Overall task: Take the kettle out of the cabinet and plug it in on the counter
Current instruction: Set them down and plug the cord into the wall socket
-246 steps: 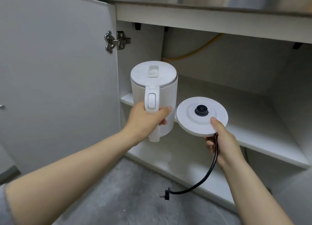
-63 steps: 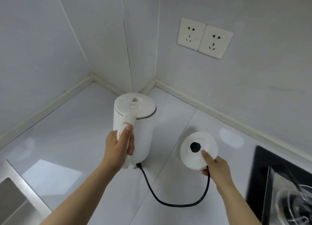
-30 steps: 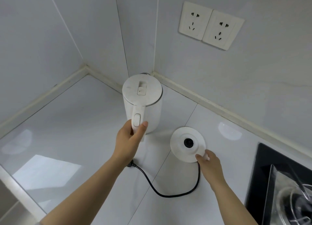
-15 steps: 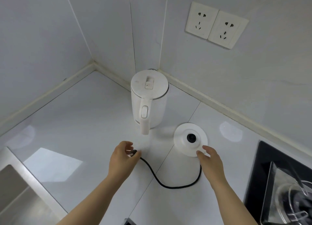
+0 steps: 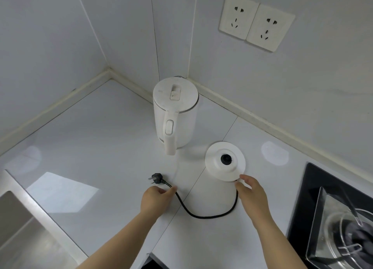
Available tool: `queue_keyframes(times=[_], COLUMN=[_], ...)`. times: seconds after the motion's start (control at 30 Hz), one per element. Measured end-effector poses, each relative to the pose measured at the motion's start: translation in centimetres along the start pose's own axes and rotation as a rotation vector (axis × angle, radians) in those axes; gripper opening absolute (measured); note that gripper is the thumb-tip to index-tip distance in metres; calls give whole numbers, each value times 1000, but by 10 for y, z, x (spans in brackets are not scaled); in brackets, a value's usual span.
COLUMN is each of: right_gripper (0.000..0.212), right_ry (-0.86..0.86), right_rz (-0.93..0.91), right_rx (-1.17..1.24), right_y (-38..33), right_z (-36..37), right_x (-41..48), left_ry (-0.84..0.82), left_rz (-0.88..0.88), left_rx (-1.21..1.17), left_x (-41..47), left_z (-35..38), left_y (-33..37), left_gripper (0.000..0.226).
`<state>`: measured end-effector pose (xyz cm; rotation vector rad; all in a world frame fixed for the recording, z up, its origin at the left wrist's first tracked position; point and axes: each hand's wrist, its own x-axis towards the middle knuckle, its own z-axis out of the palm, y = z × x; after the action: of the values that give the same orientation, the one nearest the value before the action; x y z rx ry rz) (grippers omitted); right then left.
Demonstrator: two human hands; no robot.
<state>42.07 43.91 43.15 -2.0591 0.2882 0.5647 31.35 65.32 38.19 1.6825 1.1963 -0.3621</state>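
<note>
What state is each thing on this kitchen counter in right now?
Kettle: upright on the counter, lid shut, off its base.
Base: flat on the counter, nothing on it.
Plug: lying loose, not in a socket.
Cord: slack, curved on the counter.
Wall sockets: both unused.
Left hand: pinching the cord near the plug.
Right hand: fingertips on the base's edge.
Stove: no flame visible.
</note>
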Motion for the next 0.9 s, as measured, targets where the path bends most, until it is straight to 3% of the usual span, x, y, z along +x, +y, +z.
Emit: queue_keyframes(times=[0.3, 0.43, 0.6, 0.9], right_gripper=[39, 40, 33, 29], right_ry=[-3, 3, 32, 49], right_rz=[14, 30, 10, -78], right_rx=[14, 40, 93, 162], right_y=[3, 2, 0, -18], right_z=[-6, -8, -15, -42], right_x=[1, 5, 9, 24], left_ry=[31, 6, -37, 42], left_rz=[61, 172, 433, 895], left_rx=[-107, -127, -27, 139], left_x=[-4, -16, -42, -52], left_z=[9, 13, 11, -1], left_y=[12, 17, 33, 97], left_gripper=[17, 13, 8, 10])
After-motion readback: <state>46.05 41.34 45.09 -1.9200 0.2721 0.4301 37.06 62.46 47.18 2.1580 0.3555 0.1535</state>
